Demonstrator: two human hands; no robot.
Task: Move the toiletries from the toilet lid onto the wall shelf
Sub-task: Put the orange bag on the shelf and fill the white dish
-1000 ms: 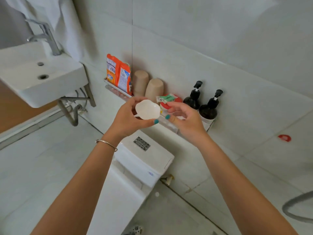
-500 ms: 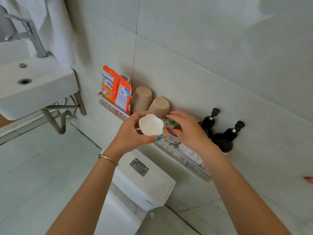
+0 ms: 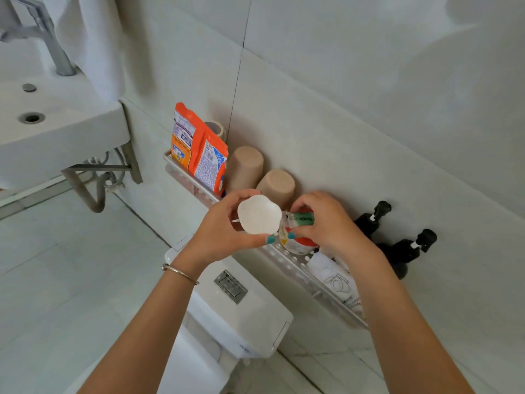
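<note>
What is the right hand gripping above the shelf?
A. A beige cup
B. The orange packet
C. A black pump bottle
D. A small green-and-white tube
D: the right hand pinches the green-and-white tube over the wall shelf; the other items stand untouched.

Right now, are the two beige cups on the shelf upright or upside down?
Upside down, it seems: both beige cups show closed flat ends on top, mouths down on the wall shelf.

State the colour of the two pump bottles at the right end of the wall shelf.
The pump bottles are black, seen in the head view.
</note>
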